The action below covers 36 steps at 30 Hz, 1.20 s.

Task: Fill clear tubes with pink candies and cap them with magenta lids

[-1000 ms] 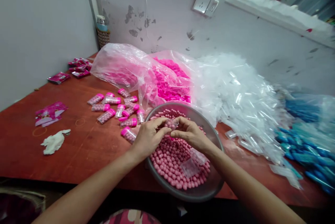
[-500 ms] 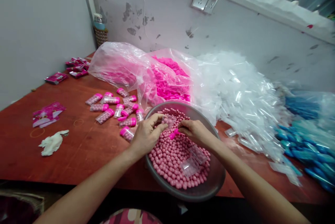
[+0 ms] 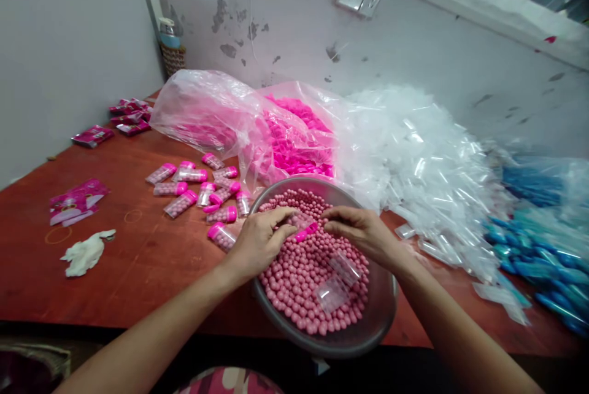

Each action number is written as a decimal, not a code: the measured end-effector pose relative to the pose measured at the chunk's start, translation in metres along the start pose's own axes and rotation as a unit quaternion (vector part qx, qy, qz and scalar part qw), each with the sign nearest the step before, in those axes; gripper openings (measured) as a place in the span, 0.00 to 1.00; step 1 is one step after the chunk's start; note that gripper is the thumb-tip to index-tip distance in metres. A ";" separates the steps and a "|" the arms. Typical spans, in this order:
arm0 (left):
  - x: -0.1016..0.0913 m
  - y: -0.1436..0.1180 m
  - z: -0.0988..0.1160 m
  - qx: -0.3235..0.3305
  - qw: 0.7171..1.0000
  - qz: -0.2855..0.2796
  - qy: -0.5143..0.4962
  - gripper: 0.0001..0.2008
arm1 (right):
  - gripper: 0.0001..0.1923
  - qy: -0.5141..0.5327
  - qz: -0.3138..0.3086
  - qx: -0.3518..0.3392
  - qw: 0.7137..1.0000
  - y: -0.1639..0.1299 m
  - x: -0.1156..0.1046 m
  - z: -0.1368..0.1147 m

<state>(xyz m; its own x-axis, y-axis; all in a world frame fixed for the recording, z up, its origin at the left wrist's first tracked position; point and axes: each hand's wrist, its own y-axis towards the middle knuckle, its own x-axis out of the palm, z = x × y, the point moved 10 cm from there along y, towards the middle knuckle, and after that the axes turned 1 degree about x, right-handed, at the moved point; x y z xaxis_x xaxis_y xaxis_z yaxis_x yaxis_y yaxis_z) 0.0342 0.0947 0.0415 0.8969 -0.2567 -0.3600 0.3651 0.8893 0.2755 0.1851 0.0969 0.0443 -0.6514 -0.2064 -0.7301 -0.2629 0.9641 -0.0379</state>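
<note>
My left hand [image 3: 264, 240] pinches a clear plastic bottle [image 3: 301, 220] over the grey basin [image 3: 384, 314]. A bright pink cap [image 3: 306, 232] sits at the bottle's right end; whether it is fully closed I cannot tell. Just right of the cap my right hand [image 3: 356, 228] hovers, its fingers slightly bent and apart, holding nothing I can see. Pink beads [image 3: 294, 283] fill much of the basin below both hands. Two more clear bottles [image 3: 332, 294] lie on the beads, near the front right.
Several filled, pink-capped bottles [image 3: 180, 204] lie left of the basin. Behind stands a bag of pink caps [image 3: 299, 136], with a heap of clear bottles [image 3: 427, 161] to its right. Blue pieces [image 3: 552, 265] lie far right; a crumpled white cloth [image 3: 86, 253] rests at left.
The pink cap has passed from my right fingers onto the end of the bottle in my left hand. My right hand has moved slightly right, its fingers loosened.
</note>
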 end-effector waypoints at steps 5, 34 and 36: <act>0.003 0.000 0.000 0.005 1.000 -0.009 -0.009 0.12 | 0.13 0.082 0.070 -0.069 0.992 0.000 -0.014 -0.042; 0.007 -0.002 -0.016 -0.038 0.983 0.022 -0.180 0.10 | 0.19 -0.200 0.027 0.094 0.975 0.024 0.019 0.019; 0.008 -0.001 -0.014 -0.034 0.985 0.016 -0.168 0.10 | 0.20 -0.130 0.057 0.050 0.989 0.017 0.012 0.001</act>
<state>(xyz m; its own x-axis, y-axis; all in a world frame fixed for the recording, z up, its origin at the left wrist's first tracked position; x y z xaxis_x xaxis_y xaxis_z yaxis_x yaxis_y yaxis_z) 0.0373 0.0974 0.0261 0.9437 -0.3289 -0.0344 0.3283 0.9192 0.2176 0.1729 0.1112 0.0342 -0.4649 -0.0572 -0.8835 -0.1169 0.9931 -0.0028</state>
